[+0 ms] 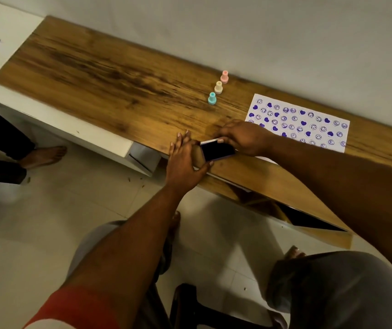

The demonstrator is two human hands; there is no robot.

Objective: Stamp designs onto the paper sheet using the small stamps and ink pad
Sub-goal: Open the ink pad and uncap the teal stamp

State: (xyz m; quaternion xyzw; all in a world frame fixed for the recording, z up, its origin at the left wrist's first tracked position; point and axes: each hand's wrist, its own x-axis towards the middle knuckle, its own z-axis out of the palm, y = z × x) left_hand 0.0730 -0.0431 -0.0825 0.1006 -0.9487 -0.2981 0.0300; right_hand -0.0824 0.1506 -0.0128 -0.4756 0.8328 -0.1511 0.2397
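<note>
Both hands, the left hand (185, 160) and the right hand (244, 138), grip the ink pad (216, 150) at the table (119, 74) edge beside the nearly full paper sheet (299, 122), seemingly closing it, while 3 stamps (218, 87) stand untouched, so next probably needs only putting it down.

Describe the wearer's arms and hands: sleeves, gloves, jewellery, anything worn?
Both hands are bare: no gloves, and no rings or watch visible on the left hand or right hand. The left arm is uncovered up to a short red sleeve with a white band at its edge. The right forearm is bare; no sleeve shows in frame.
</note>
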